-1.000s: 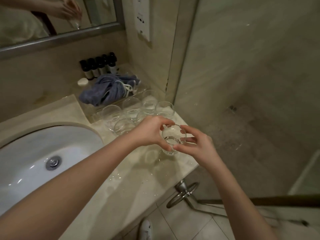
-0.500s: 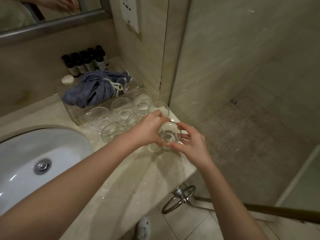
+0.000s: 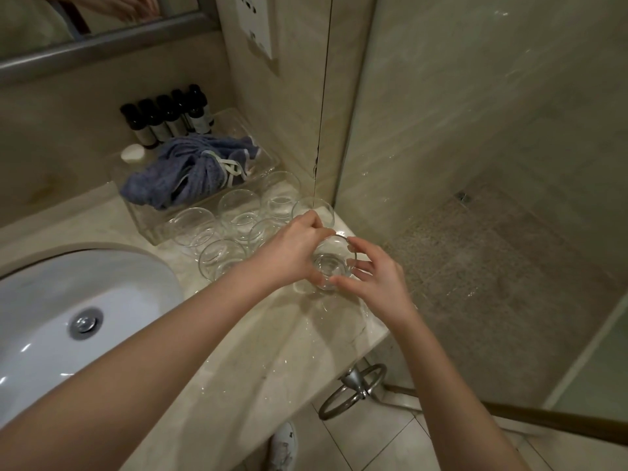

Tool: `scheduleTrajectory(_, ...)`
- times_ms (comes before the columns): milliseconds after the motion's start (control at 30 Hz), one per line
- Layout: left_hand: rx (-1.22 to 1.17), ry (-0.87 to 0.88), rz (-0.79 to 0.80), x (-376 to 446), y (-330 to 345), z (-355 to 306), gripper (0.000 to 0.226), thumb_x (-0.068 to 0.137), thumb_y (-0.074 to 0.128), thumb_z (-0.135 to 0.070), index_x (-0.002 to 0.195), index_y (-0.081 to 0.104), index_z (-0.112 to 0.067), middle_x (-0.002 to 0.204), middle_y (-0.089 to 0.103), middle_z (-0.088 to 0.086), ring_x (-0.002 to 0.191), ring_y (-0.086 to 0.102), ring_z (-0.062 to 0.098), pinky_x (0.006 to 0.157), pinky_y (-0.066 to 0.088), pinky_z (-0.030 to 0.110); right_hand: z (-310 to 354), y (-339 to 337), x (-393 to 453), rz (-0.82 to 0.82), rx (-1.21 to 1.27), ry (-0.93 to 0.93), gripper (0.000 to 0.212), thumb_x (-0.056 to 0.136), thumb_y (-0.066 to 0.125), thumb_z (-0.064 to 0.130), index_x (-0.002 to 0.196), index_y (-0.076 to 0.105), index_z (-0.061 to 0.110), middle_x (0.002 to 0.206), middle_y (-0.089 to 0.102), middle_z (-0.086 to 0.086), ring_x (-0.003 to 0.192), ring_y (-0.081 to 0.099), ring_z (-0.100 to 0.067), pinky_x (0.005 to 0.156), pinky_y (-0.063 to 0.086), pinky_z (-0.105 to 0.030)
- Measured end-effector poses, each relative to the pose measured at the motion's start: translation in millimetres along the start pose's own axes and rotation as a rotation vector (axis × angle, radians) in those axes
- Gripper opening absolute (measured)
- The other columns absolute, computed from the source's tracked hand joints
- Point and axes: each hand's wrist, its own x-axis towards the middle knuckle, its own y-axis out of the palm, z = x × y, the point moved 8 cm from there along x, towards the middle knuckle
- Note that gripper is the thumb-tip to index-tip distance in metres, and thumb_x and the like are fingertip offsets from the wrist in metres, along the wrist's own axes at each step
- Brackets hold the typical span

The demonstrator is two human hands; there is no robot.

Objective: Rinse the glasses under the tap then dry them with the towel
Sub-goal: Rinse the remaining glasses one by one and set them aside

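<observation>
Near edge of the counter [image 3: 258, 362]: wet marble, droplets scattered over the bare stretch between the two forearms; a metal towel ring [image 3: 353, 392] hangs below the counter's right front corner.

Left side of the counter: white sink [image 3: 112, 294] set into the top, with a chrome drain plug [image 3: 83, 321] at the bottom of the bowl.

Toward the right edge of the counter: the held glass [image 3: 334, 261], clear, upright, mouth up, between both hands; whether its base touches the marble or sits just above it — cannot tell. Left hand [image 3: 292, 253] comes in from the left, fingers curled over the far rim and thumb against the near side, clamped on the glass. Right hand [image 3: 377, 283] meets it from the right; fingers spread apart, thumb and index fingertip pinching the rim and lower wall, the other fingers loosely curved beside the wall.

Just behind the hands, far right corner of the counter: a cluster of empty glasses [image 3: 234, 212], all upright, standing close together, some touching.

Behind the cluster, against the back wall: a clear tray [image 3: 149, 219] holding a crumpled blue towel [image 3: 180, 175] — part of it droops over the tray's front wall; a white cap [image 3: 133, 154] just left of the towel; a row of dark bottles [image 3: 170, 115] behind it.

Farthest: mirror frame [image 3: 102, 45] above the back wall.
</observation>
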Motion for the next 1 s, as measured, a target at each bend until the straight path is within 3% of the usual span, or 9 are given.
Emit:
scheduleTrajectory(333, 0.026, -0.021, 0.023, -0.5, 2.3, 1.7, 0.087, 0.071, 0.085, -0.035, 0.145, 0.044, -0.017, 0.129, 0.042, 0.005, 0.119, 0.045, 0.021, 0.097, 0.043, 0.034, 5.3, 2.0, 0.4, 0.060, -0.095, 0.004, 0.075, 0.071, 0.084, 0.016, 0.137, 0.050, 0.022, 0.132, 0.053, 0.001, 0.110, 0.058, -0.013, 0.093, 0.050, -0.025)
scheduleTrajectory(467, 0.115, -0.002, 0.020, -8.0, -3.9, -1.5, 0.078, 0.073, 0.083, -0.030, 0.140, 0.046, -0.015, 0.130, 0.044, 0.005, 0.117, 0.049, 0.023, 0.092, 0.046, 0.038, 22.3, 1.8, -0.1, 0.084, -0.504, -0.080, 0.075, 0.074, 0.079, 0.034, 0.140, 0.046, 0.019, 0.128, 0.052, -0.001, 0.117, 0.049, -0.016, 0.096, 0.040, -0.027)
scheduleTrajectory(567, 0.202, -0.016, 0.006, -22.2, -20.2, 5.1, 0.066, 0.075, 0.080, -0.027, 0.134, 0.051, -0.019, 0.128, 0.050, 0.002, 0.110, 0.055, 0.023, 0.077, 0.046, 0.035, 47.2, 8.1, -1.7, 0.126, -1.015, -0.138, 0.076, 0.076, 0.073, 0.047, 0.139, 0.040, 0.020, 0.131, 0.046, -0.002, 0.123, 0.039, -0.023, 0.098, 0.035, -0.041)
scheduleTrajectory(633, 0.272, -0.030, 0.007, -37.2, -34.4, 13.6, 0.062, 0.077, 0.079, -0.029, 0.133, 0.053, -0.023, 0.128, 0.052, -0.002, 0.107, 0.057, 0.021, 0.069, 0.040, 0.032, 70.2, 17.7, -3.7, 0.143, -1.181, -0.178, 0.075, 0.076, 0.070, 0.046, 0.138, 0.036, 0.021, 0.133, 0.044, -0.001, 0.123, 0.038, -0.024, 0.094, 0.035, -0.043)
scheduleTrajectory(833, 0.321, -0.228, 0.072, -105.0, -70.8, 73.0, 0.068, 0.075, 0.081, -0.031, 0.136, 0.050, -0.029, 0.130, 0.056, -0.001, 0.116, 0.056, 0.022, 0.073, 0.036, 0.028, 135.1, 96.4, -13.9, 0.351, -1.323, -0.286, 0.070, 0.077, 0.073, 0.034, 0.137, 0.038, 0.024, 0.134, 0.047, -0.003, 0.127, 0.040, -0.025, 0.096, 0.037, -0.046)
scheduleTrajectory(1000, 0.229, -0.440, 0.065, -211.4, -99.1, 153.5, 0.071, 0.073, 0.083, -0.031, 0.136, 0.050, -0.028, 0.131, 0.057, -0.002, 0.113, 0.057, 0.021, 0.074, 0.039, 0.028, 175.0, 207.8, -45.0, 0.500, -1.334, -0.451, 0.070, 0.077, 0.074, 0.030, 0.138, 0.040, 0.027, 0.138, 0.046, -0.001, 0.127, 0.043, -0.026, 0.100, 0.037, -0.044)
